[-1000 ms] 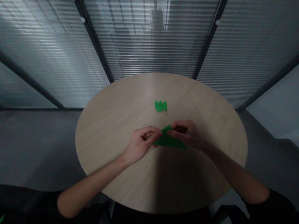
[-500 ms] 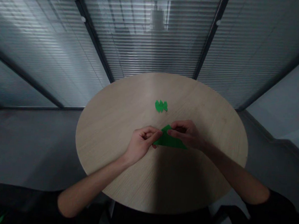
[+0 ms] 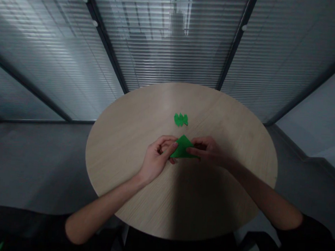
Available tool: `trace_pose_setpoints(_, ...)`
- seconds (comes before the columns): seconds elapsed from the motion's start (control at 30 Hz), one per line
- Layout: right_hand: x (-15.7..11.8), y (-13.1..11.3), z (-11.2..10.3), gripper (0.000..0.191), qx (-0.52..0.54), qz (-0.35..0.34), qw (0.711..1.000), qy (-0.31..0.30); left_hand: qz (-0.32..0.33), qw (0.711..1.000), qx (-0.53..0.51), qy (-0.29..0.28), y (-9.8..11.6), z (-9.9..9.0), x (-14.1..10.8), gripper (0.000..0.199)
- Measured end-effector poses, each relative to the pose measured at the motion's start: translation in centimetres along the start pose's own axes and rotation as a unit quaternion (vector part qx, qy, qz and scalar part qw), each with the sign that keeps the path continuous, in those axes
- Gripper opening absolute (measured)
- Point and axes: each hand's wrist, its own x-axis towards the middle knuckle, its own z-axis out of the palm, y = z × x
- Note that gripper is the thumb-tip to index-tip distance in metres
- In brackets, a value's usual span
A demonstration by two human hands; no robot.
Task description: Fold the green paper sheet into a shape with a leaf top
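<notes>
Between my hands is a green sheet of paper (image 3: pixel 182 147), folded to a triangle-like shape with one corner pointing away from me. My left hand (image 3: pixel 159 154) pinches its left side, thumb on top and fingers behind. On the right side, my right hand (image 3: pixel 208 150) grips the paper between thumb and fingers. Farther back on the table lies a small green folded paper piece (image 3: pixel 180 120) with several jagged points; neither hand touches it. The back of the held paper is hidden.
A round wooden table (image 3: pixel 121 130) stands under my hands, with a dark shadow across its near part. Behind it are glass panels with blinds (image 3: pixel 171 57) in dark frames. Grey floor (image 3: pixel 40 159) shows on both sides.
The paper in my hands has turned and tilted, its top corner now higher and nearer the middle. Its long right-hand corner shows less. Both hands keep hold.
</notes>
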Motion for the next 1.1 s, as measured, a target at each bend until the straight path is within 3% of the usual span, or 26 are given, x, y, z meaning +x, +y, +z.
trace_pose_setpoints(0.17, 0.0, -0.3, 0.0, 0.045, 0.002, 0.006, 1.0, 0.022, -0.026, 1.0, 0.012, -0.006, -0.1, 0.0, -0.1, 0.032)
trace_pose_setpoints(0.37, -0.3, -0.5, 0.3, 0.04, -0.011, 0.02, 1.0, -0.008, -0.022, 0.999, 0.037, 0.012, 0.1, 0.1, -0.1, 0.023)
trace_pose_setpoints(0.6, -0.3, 0.4, 0.1, 0.038, -0.032, 0.0, 0.999, -0.014, -0.042, 0.996, 0.066, -0.032, 0.0, 0.2, -0.1, 0.021)
trace_pose_setpoints(0.77, -0.4, 0.3, 0.3, 0.029, -0.036, -0.003, 0.999, -0.02, -0.043, 0.996, 0.073, -0.021, -0.1, 0.4, -0.3, 0.02)
trace_pose_setpoints(0.9, -0.5, 0.1, 0.5, 0.022, -0.038, 0.024, 0.999, -0.017, -0.043, 0.996, 0.082, -0.018, 0.0, 0.4, -0.4, 0.022)
trace_pose_setpoints(1.1, -0.3, 0.0, -0.4, 0.033, -0.036, 0.065, 0.997, -0.011, -0.05, 0.996, 0.069, -0.001, 0.0, 0.1, -0.1, 0.024)
